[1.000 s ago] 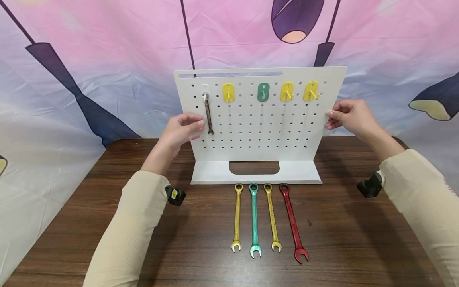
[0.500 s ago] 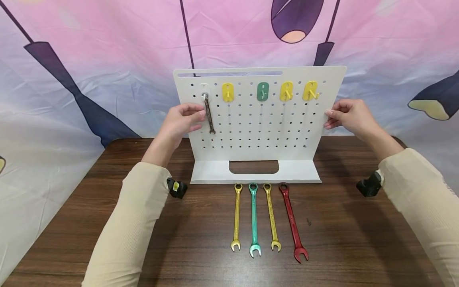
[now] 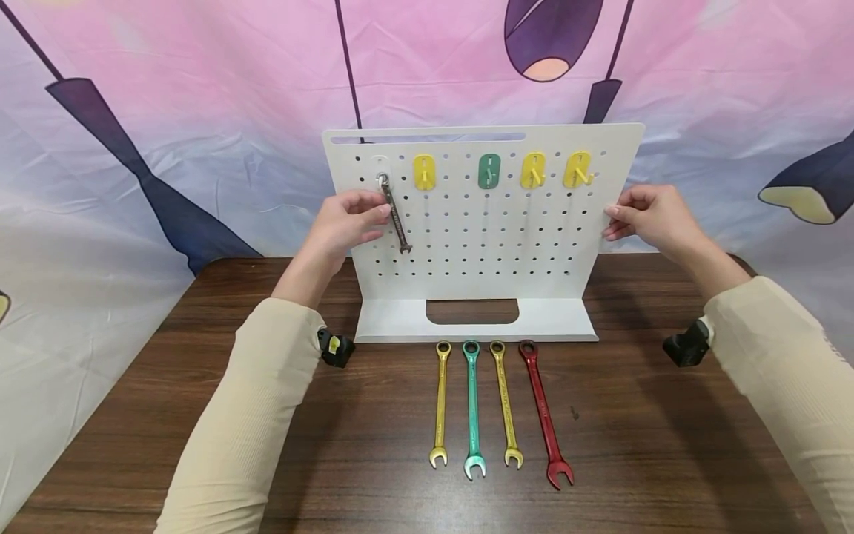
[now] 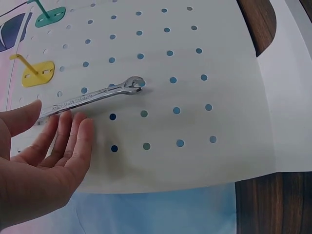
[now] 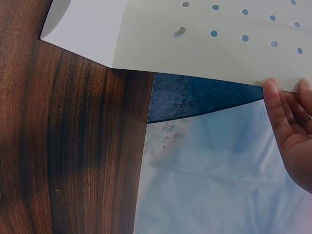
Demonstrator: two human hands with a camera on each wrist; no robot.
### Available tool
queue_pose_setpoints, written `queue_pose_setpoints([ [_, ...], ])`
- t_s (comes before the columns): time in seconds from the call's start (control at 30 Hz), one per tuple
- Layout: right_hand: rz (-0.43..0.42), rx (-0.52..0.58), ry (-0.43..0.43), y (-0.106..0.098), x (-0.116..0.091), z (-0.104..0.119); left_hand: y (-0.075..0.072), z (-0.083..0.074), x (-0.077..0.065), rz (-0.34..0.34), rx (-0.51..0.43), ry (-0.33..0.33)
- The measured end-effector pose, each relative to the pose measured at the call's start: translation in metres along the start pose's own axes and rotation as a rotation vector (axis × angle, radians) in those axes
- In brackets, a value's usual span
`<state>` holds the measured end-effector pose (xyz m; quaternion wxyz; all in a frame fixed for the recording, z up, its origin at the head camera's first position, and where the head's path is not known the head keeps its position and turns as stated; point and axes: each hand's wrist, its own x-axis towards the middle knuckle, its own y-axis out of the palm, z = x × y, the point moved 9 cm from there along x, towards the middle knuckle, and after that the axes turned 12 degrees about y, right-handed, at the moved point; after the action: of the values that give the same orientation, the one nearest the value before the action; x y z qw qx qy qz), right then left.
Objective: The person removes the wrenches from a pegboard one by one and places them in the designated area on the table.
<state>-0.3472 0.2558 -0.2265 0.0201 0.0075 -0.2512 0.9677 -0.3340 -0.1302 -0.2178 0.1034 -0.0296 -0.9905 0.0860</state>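
Note:
A white pegboard (image 3: pixel 467 245) stands upright on its base. From a white hook at its upper left hangs a silver combination wrench (image 3: pixel 396 219), its lower end swung to the right. My left hand (image 3: pixel 347 222) is beside the wrench with loosely bent fingers. In the left wrist view, the fingertips (image 4: pixel 66 117) touch the wrench's side, and the thumb lies close to its upper part. My right hand (image 3: pixel 657 215) pinches the pegboard's right edge between thumb and fingers; the right wrist view shows fingertips (image 5: pixel 270 87) at that edge.
Several wrenches lie before the pegboard: a yellow wrench (image 3: pixel 442 404), a green wrench (image 3: pixel 473 408), another yellow wrench (image 3: pixel 506 408) and a red wrench (image 3: pixel 545 415). Yellow hooks (image 3: pixel 424 172) and a green hook (image 3: pixel 489 171) line the board's top. A patterned cloth (image 3: pixel 233 111) hangs behind the table (image 3: pixel 333 445).
My left hand has moved right across the board's front, and the hanging wrench's lower end has swung right with it. The right hand stays at the board's edge.

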Motion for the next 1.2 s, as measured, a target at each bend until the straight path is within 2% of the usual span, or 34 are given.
queue_pose_setpoints([
  [0.27,-0.003,0.005,-0.006,0.000,0.000,0.001,0.000,0.000,0.001,-0.014,0.007,-0.004],
  [0.43,-0.001,0.012,-0.010,0.000,0.000,0.001,0.000,-0.001,-0.001,-0.021,-0.036,-0.001],
  [0.9,0.002,0.011,-0.014,0.001,0.000,0.001,0.000,-0.004,-0.010,0.016,-0.111,0.016],
  [1.2,0.001,0.004,-0.011,0.001,-0.001,0.001,-0.001,-0.005,-0.015,0.025,-0.081,0.007],
])
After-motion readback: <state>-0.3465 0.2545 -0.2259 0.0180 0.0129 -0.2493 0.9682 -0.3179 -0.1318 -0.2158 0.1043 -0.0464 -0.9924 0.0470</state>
